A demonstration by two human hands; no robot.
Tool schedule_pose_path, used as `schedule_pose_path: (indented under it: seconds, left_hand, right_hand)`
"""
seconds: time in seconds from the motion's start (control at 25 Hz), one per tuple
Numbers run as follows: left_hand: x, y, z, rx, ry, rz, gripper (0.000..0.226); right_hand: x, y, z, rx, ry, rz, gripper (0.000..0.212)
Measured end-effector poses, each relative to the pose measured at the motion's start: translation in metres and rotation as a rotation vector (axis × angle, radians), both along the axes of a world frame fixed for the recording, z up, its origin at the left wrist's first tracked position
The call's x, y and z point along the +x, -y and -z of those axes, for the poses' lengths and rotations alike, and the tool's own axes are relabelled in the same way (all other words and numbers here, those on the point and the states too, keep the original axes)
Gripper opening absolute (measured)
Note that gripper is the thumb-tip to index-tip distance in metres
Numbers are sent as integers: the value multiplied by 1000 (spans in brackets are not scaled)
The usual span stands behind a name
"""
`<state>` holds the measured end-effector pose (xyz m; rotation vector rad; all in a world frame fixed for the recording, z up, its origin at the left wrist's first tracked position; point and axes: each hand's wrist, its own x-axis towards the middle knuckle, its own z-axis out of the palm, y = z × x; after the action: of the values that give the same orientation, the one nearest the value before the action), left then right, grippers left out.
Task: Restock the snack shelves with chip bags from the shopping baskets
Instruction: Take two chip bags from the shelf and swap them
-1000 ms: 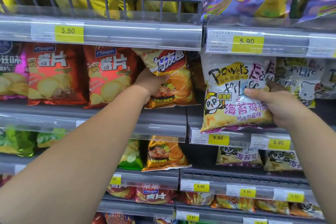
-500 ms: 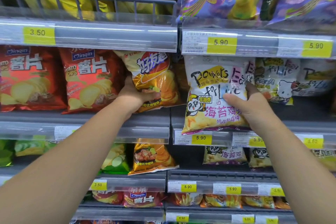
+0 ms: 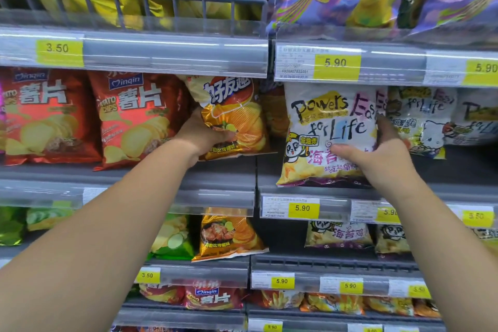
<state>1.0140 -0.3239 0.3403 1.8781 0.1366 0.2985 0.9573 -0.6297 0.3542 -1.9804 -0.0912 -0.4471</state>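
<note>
The left hand (image 3: 204,135) was clasped round the lower left corner of an orange chip bag (image 3: 239,116). The bag leaned tilted up and away from that grip, its top near the rail overhead and its bottom edge just over the middle shelf (image 3: 215,178). On the outer side of that grip stood two red bags (image 3: 137,118), upright, the nearer one close against the wrist. The right hand (image 3: 377,153) grasped a white chip bag (image 3: 323,127) by its right edge, with the thumb laid across the printed front and the fingers reaching up behind. This bag stood upright ahead of the palm, and its bottom hem appeared to rest at the shelf lip, right above a yellow price tag (image 3: 303,207). Just beyond the fingers sat a cat-print bag (image 3: 423,121) of the same make. The step in hand looked like seating both bags in their rows, with neither grip let go. The next move would likely call for pushing each bag back until it stood squarely, the orange one straightened first. The fingers could then be eased off without dragging the bags forward. No shopping basket was in view.
</note>
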Motion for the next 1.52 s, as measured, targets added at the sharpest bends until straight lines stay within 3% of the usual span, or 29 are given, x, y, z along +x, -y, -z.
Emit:
schedule_pose_path:
  seconds: [0.28,0.36,0.44,0.6,0.72,0.88,1.4,1.52]
  left_hand:
    - [19,-13,-2,-39,-89,54,92]
    - [20,-10,-4,-46,-94,45,83]
    - [18,-7,-6,-56,-93,-3,80]
    - [1,15,-5,-84,80,-264,102]
    - [-4,38,-18,92,210,-353,124]
    - [5,61,-14,426,83,-432,135]
    - [7,22,-6,558,121,-272,123]
    - [1,29,-6,606,94,-343,124]
  right_hand:
    - [0,8,5,-61,-38,32,103]
    - [3,10,6,-82,-67,19,106]
    - [3,9,7,-96,-73,26,109]
    - [1,9,8,-94,-66,40,110]
    - [2,8,11,-100,-61,43,108]
    - [3,7,12,-104,-65,63,109]
    - [-1,4,9,-101,-47,55,103]
    - [0,4,10,-104,-65,62,104]
